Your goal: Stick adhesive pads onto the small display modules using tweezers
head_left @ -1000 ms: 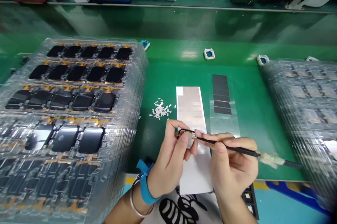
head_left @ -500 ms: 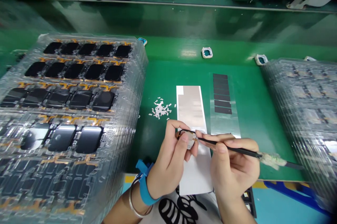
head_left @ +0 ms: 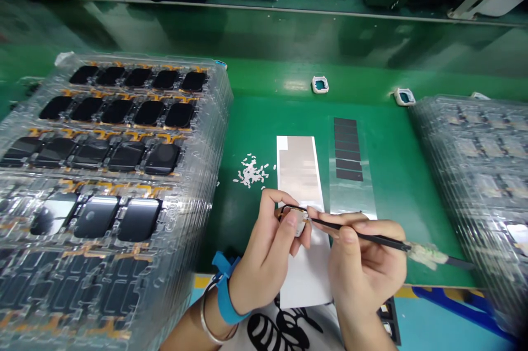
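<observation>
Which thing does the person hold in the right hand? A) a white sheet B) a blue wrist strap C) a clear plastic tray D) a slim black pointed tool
D: the right hand pinches the slim black pointed tool, its tip at the small dark-framed part held in the left hand.

We get a bright, evenly lit view, with light from above leaving pale glare patches on the glossy green worktop (head_left: 295, 85). Glare streaks the clear plastic trays (head_left: 173, 219) at left and hazes the stacked trays (head_left: 466, 186) at right. Shadows are soft around the left hand (head_left: 264, 268) and right hand (head_left: 367, 268). The middle looks fairly sharp, while the frame's lower left corner blurs and the edges bow outward.
</observation>
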{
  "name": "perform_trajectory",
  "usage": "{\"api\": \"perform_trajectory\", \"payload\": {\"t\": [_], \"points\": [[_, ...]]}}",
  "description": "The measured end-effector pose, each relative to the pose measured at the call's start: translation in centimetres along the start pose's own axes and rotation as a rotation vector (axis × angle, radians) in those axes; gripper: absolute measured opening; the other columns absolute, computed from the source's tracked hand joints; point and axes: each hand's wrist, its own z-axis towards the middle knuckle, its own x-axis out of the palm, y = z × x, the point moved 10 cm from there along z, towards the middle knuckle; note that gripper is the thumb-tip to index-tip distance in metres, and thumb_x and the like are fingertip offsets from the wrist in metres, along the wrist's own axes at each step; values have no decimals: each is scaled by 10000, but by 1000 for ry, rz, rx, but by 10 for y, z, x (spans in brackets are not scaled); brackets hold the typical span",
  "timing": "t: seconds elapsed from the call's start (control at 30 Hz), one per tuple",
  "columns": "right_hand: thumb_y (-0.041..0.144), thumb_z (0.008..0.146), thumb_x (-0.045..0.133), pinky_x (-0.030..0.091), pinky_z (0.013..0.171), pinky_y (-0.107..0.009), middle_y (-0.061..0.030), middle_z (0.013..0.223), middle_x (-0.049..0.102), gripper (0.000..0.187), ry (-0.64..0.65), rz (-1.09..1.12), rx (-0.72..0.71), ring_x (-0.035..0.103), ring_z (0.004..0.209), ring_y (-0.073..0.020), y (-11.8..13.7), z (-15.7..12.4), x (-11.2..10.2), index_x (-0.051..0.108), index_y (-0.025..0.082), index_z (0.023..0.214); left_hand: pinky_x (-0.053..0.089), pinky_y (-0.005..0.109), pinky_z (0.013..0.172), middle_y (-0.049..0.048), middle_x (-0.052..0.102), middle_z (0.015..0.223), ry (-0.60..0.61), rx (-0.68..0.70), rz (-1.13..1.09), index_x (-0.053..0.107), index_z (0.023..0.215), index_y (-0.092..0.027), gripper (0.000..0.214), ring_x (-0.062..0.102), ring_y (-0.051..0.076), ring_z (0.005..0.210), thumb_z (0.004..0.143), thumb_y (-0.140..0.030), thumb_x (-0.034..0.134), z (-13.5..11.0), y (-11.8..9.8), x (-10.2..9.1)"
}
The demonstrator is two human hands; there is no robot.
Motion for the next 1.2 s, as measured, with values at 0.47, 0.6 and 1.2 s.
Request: {"api": "perform_trajectory", "payload": {"t": [0.47,0.6,1.2], "points": [[110,941,618,691,696,-358,-21,864,736,138,-5,-84,-2,788,866,-209,0,-1,-1,543,223,969,365,221,565,-37,524,718,-14,-23,-16,451,1064,-232,170,462,115,646,1100,-388,392,0,1,0],[110,943,614,689,704,-351,-21,861,736,138,6,-82,-8,787,875,-207,0,0,0,542,223,973,365,212,574,-42,530,727,-8,-27,-22,447,1070,-240,157,458,107,653,1103,-381,387,0,2,0],[61,950,583,692,726,-342,-38,926,746,166,64,19,40,779,933,-205,-5,-2,5,562,216,1006,362,175,538,-41,536,727,-41,3,-2,438,1015,-244,175,496,96,643,1097,-395,403,-1,-1,-3]]}}
